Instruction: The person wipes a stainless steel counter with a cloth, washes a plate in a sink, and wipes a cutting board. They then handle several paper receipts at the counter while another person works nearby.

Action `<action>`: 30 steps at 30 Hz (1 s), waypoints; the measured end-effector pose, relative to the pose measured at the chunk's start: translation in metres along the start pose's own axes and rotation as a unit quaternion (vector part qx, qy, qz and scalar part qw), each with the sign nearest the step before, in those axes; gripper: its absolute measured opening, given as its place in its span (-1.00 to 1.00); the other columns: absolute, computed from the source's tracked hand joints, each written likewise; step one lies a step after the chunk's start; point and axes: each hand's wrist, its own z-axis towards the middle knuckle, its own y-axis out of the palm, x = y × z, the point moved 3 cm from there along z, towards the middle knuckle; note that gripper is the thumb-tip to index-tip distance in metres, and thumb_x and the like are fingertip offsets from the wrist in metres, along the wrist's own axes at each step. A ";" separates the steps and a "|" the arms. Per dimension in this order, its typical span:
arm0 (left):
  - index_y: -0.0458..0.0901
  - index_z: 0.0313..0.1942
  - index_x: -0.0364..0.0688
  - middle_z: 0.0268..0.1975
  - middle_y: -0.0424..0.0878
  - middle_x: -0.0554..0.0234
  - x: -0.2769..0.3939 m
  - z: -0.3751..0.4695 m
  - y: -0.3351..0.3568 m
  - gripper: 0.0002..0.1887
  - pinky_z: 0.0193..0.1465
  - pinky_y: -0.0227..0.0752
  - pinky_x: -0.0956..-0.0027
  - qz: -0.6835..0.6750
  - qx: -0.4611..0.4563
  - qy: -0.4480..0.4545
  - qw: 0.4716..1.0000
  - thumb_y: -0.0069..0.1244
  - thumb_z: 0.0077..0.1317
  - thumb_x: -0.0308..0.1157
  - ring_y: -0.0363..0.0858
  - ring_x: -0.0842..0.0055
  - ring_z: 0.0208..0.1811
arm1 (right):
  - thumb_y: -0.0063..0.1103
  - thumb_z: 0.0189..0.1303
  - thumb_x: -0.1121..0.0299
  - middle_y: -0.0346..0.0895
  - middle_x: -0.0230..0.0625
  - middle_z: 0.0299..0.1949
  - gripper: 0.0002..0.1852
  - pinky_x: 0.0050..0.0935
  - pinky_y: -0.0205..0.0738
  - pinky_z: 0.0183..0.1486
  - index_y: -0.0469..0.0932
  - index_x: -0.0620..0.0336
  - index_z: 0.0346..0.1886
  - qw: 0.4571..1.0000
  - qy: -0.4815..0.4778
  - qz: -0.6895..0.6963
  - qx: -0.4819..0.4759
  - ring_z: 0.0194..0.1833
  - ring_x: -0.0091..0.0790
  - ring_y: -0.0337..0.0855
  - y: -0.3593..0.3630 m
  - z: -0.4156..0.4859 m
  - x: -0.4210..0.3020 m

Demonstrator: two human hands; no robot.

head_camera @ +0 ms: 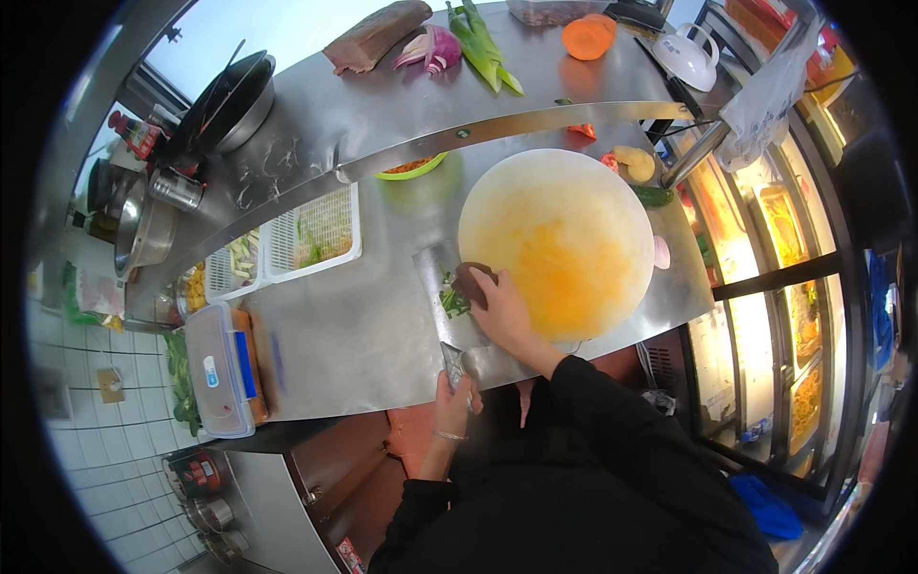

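Observation:
My left hand (pixel 457 405) grips the handle of a cleaver (pixel 446 269), whose broad blade lies left of the round cutting board (pixel 566 237). Chopped green leaves (pixel 455 301) rest on the blade. My right hand (pixel 505 312) holds a dark reddish-brown lump (pixel 473 285), perhaps meat, over the blade beside the leaves. An orange stain covers the lower part of the board. The fingertips under the lump are partly hidden.
A metal shelf (pixel 301 136) crosses above the counter, bearing a meat block (pixel 380 34), a cut red onion (pixel 434 49) and a carrot (pixel 588 37). Left are white plastic baskets (pixel 315 229) and a lidded container (pixel 217 369). A lit display case (pixel 746 344) stands right.

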 end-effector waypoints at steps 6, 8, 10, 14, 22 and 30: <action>0.29 -0.18 -0.14 -0.46 0.39 0.41 0.003 -0.038 0.008 -0.87 -0.60 0.22 0.57 0.027 -0.009 -0.008 1.000 -0.07 0.43 -0.43 0.29 0.70 -0.65 | -0.01 0.33 0.55 0.28 -0.10 0.38 -0.46 -0.42 0.40 0.14 0.24 0.28 0.39 0.804 0.201 0.549 -0.105 0.20 -0.32 0.47 -0.071 -0.036 0.029; 0.29 -0.16 -0.14 -0.44 0.39 0.40 0.001 -0.047 0.018 -0.87 -0.60 0.23 0.55 0.127 -0.032 -0.007 0.991 -0.08 0.43 -0.44 0.29 0.69 -0.64 | -0.06 0.34 0.59 0.29 -0.10 0.38 -0.47 -0.42 0.36 0.18 0.23 0.31 0.40 0.770 0.156 0.616 -0.062 0.26 -0.33 0.41 -0.121 -0.066 0.040; 0.26 -0.12 -0.13 -0.43 0.39 0.32 -0.003 -0.054 0.038 -0.86 -0.60 0.25 0.49 0.152 -0.084 -0.010 0.985 -0.11 0.44 -0.43 0.32 0.62 -0.62 | -0.12 0.35 0.63 0.24 -0.09 0.41 -0.47 -0.38 0.29 0.27 0.20 0.34 0.41 0.734 0.150 0.661 -0.049 0.39 -0.28 0.29 -0.170 -0.104 0.061; 0.22 -0.04 -0.15 -0.41 0.41 0.24 -0.039 -0.065 0.120 -0.80 -0.61 0.30 0.49 0.142 -0.212 -0.116 0.960 -0.11 0.44 -0.45 0.38 0.59 -0.62 | 0.08 0.31 0.53 0.51 -0.28 0.11 -0.44 -0.48 0.43 -0.01 0.25 0.30 0.39 0.699 0.228 0.663 0.140 -0.12 -0.54 0.50 -0.234 -0.197 0.119; 0.24 -0.09 -0.19 -0.49 0.40 0.26 -0.208 -0.080 0.270 -0.82 -0.62 0.31 0.47 0.374 -0.402 -0.314 0.775 -0.10 0.43 -0.44 0.39 0.59 -0.63 | 0.02 0.32 0.54 0.43 -0.28 0.24 -0.44 -0.49 0.49 -0.04 0.24 0.24 0.40 0.606 0.318 0.570 0.454 -0.07 -0.49 0.57 -0.280 -0.453 0.251; 0.34 -0.22 -0.29 -0.55 0.43 0.19 -0.478 -0.088 0.385 -0.84 -0.68 0.35 0.36 0.655 -0.368 -0.390 0.533 -0.07 0.36 -0.41 0.47 0.49 -0.66 | 0.16 0.23 0.55 0.55 -0.21 0.04 -0.39 -0.44 0.53 -0.27 0.30 0.19 0.39 0.539 0.502 0.382 0.559 -0.24 -0.49 0.59 -0.211 -0.615 0.404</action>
